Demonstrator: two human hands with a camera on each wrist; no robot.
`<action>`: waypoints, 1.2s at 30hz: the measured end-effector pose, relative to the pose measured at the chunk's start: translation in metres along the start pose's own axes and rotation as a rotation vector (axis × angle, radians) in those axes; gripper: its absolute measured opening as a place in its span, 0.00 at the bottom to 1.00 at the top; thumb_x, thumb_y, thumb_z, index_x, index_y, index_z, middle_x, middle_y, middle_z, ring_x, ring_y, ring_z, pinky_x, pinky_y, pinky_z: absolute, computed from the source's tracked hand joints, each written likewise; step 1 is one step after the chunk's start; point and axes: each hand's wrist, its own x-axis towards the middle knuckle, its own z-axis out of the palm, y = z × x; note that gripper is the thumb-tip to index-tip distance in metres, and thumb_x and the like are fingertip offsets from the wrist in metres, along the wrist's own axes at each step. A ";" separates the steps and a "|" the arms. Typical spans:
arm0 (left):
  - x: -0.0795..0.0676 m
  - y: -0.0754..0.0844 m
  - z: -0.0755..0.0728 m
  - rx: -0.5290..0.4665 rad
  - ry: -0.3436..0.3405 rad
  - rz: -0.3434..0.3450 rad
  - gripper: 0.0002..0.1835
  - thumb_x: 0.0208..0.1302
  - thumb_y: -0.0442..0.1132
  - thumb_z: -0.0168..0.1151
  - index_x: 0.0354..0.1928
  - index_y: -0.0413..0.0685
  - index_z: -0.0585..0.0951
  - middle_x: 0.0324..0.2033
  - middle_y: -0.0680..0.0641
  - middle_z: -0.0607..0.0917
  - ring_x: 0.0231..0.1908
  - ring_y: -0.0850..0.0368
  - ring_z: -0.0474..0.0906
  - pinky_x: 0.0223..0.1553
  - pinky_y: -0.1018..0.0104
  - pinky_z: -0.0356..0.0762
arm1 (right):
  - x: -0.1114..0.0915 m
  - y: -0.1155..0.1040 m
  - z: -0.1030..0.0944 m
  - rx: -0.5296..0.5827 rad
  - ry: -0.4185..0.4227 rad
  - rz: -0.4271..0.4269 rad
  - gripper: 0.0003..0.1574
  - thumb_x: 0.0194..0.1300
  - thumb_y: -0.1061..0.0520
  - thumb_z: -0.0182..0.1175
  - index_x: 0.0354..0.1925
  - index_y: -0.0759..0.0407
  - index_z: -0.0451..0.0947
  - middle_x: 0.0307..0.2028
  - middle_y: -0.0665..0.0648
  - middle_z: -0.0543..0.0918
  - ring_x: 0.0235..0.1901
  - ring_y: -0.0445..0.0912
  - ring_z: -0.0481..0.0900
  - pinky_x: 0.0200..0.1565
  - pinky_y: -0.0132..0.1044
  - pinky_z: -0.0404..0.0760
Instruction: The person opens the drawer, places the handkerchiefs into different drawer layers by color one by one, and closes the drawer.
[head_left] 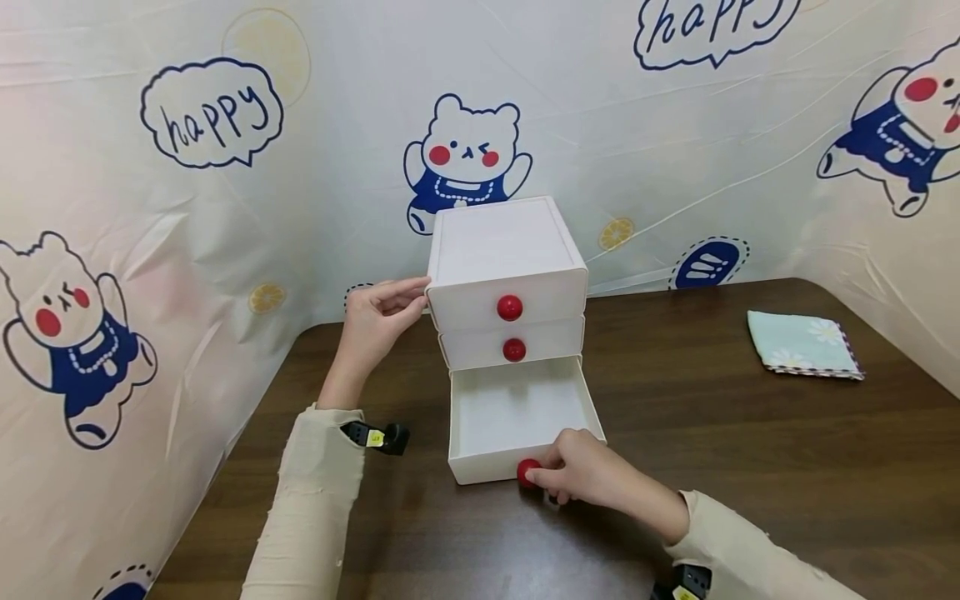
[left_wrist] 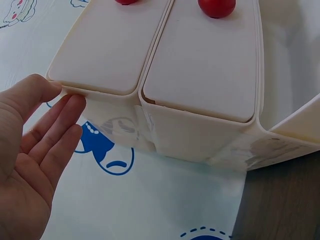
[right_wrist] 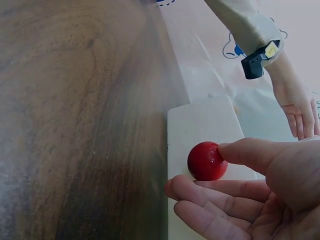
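A white drawer cabinet [head_left: 491, 242] with red round knobs stands on the table. Its bottom drawer [head_left: 517, 408] is pulled out, and nothing lies inside; the two drawers above are closed. At that bottom drawer's front, my right hand [head_left: 581, 471] pinches the red knob [right_wrist: 206, 161] between thumb and fingers. My left hand [head_left: 378, 325] is at the cabinet's upper left side. In the left wrist view its thumb [left_wrist: 45, 89] touches the front edge of the top drawer [left_wrist: 107, 45], while the other fingers, fairly straight, lie by the side wall.
A folded light-green cloth [head_left: 802, 346] with a striped edge lies at the table's right. Behind the dark wooden table [head_left: 697, 417] hangs a pale curtain [head_left: 345, 167] printed with cartoon bears. Each wrist wears a small black camera strap [head_left: 375, 436].
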 end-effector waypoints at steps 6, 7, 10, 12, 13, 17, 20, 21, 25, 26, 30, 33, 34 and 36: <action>0.000 0.003 0.000 0.002 -0.003 0.006 0.13 0.56 0.25 0.61 0.45 0.30 0.80 0.35 0.34 0.82 0.31 0.56 0.78 0.33 0.77 0.76 | -0.003 0.004 0.001 0.017 -0.005 -0.006 0.17 0.61 0.55 0.59 0.17 0.57 0.80 0.11 0.46 0.76 0.13 0.41 0.75 0.16 0.28 0.66; 0.000 0.002 0.000 -0.001 -0.004 0.009 0.13 0.56 0.25 0.61 0.45 0.30 0.80 0.35 0.34 0.82 0.31 0.57 0.79 0.33 0.77 0.76 | -0.003 0.004 0.001 0.021 -0.003 -0.006 0.17 0.61 0.55 0.59 0.17 0.57 0.80 0.11 0.46 0.76 0.13 0.41 0.75 0.16 0.28 0.66; 0.001 -0.002 0.000 -0.015 -0.008 0.009 0.14 0.56 0.26 0.62 0.46 0.32 0.81 0.34 0.35 0.82 0.31 0.58 0.78 0.33 0.76 0.76 | -0.004 0.005 0.000 0.028 -0.001 -0.011 0.18 0.61 0.54 0.60 0.16 0.58 0.79 0.11 0.47 0.76 0.13 0.40 0.75 0.16 0.28 0.65; 0.003 -0.010 0.000 -0.023 -0.005 0.012 0.14 0.56 0.28 0.62 0.46 0.35 0.81 0.34 0.37 0.83 0.31 0.60 0.78 0.33 0.77 0.76 | -0.005 0.006 0.000 0.024 -0.002 -0.020 0.18 0.60 0.55 0.60 0.16 0.58 0.79 0.10 0.47 0.75 0.13 0.39 0.73 0.15 0.27 0.63; 0.003 -0.015 0.000 -0.026 -0.004 0.012 0.14 0.56 0.29 0.63 0.46 0.36 0.82 0.34 0.38 0.83 0.31 0.60 0.78 0.33 0.77 0.76 | -0.006 0.005 -0.001 0.024 -0.005 -0.025 0.18 0.60 0.55 0.60 0.16 0.59 0.79 0.10 0.48 0.75 0.12 0.39 0.73 0.15 0.27 0.63; 0.002 -0.012 0.001 -0.019 -0.005 0.012 0.14 0.57 0.28 0.62 0.46 0.35 0.81 0.34 0.37 0.83 0.31 0.59 0.78 0.32 0.77 0.75 | -0.009 0.005 -0.006 0.016 -0.013 -0.028 0.17 0.60 0.56 0.60 0.16 0.59 0.80 0.09 0.49 0.75 0.11 0.38 0.70 0.15 0.27 0.61; 0.000 0.002 0.001 -0.007 -0.010 -0.001 0.13 0.56 0.25 0.61 0.45 0.30 0.80 0.34 0.34 0.82 0.31 0.57 0.78 0.32 0.77 0.76 | -0.011 0.005 -0.011 0.005 -0.013 -0.032 0.17 0.59 0.56 0.60 0.15 0.59 0.79 0.09 0.49 0.75 0.12 0.37 0.70 0.15 0.27 0.61; 0.000 0.003 0.000 -0.008 -0.009 0.000 0.13 0.56 0.25 0.61 0.45 0.30 0.80 0.34 0.34 0.82 0.31 0.58 0.78 0.32 0.77 0.75 | -0.012 0.005 -0.013 -0.001 -0.011 -0.032 0.17 0.59 0.56 0.60 0.15 0.58 0.79 0.10 0.48 0.75 0.12 0.36 0.70 0.15 0.27 0.61; 0.000 0.003 0.000 -0.002 -0.009 0.001 0.13 0.56 0.25 0.61 0.45 0.30 0.80 0.34 0.34 0.82 0.30 0.58 0.78 0.33 0.77 0.76 | -0.017 0.004 -0.022 -0.028 -0.001 -0.037 0.16 0.59 0.56 0.61 0.16 0.57 0.79 0.10 0.45 0.75 0.13 0.35 0.71 0.16 0.27 0.61; 0.000 0.003 0.000 -0.001 -0.010 0.002 0.13 0.56 0.25 0.61 0.46 0.30 0.80 0.35 0.34 0.82 0.31 0.58 0.78 0.33 0.77 0.76 | -0.018 0.003 -0.025 -0.033 0.003 -0.036 0.15 0.59 0.57 0.61 0.17 0.57 0.79 0.11 0.45 0.75 0.14 0.35 0.71 0.16 0.27 0.62; 0.000 0.003 0.000 0.002 -0.011 0.003 0.14 0.56 0.25 0.61 0.46 0.31 0.80 0.35 0.34 0.82 0.31 0.58 0.78 0.33 0.78 0.75 | -0.023 0.002 -0.036 -0.037 0.007 -0.023 0.11 0.59 0.58 0.61 0.21 0.58 0.81 0.13 0.45 0.76 0.15 0.34 0.71 0.16 0.28 0.64; 0.000 0.003 -0.001 0.002 -0.012 0.002 0.14 0.56 0.25 0.61 0.46 0.30 0.80 0.35 0.35 0.82 0.31 0.58 0.78 0.33 0.78 0.75 | -0.026 0.001 -0.044 -0.032 0.003 -0.002 0.10 0.59 0.57 0.61 0.25 0.60 0.83 0.16 0.46 0.77 0.16 0.35 0.71 0.18 0.29 0.68; 0.000 0.003 -0.001 0.003 -0.012 0.001 0.14 0.56 0.25 0.61 0.46 0.31 0.80 0.35 0.35 0.82 0.31 0.59 0.78 0.33 0.78 0.75 | -0.028 0.001 -0.047 -0.033 0.002 0.004 0.09 0.59 0.57 0.61 0.26 0.60 0.83 0.16 0.47 0.78 0.16 0.35 0.72 0.18 0.29 0.69; 0.000 0.003 -0.001 0.003 -0.013 0.001 0.14 0.56 0.25 0.61 0.46 0.30 0.80 0.35 0.35 0.82 0.31 0.58 0.78 0.33 0.78 0.75 | -0.030 0.000 -0.052 -0.040 0.003 0.013 0.10 0.59 0.56 0.61 0.27 0.61 0.84 0.18 0.47 0.78 0.17 0.36 0.72 0.20 0.30 0.72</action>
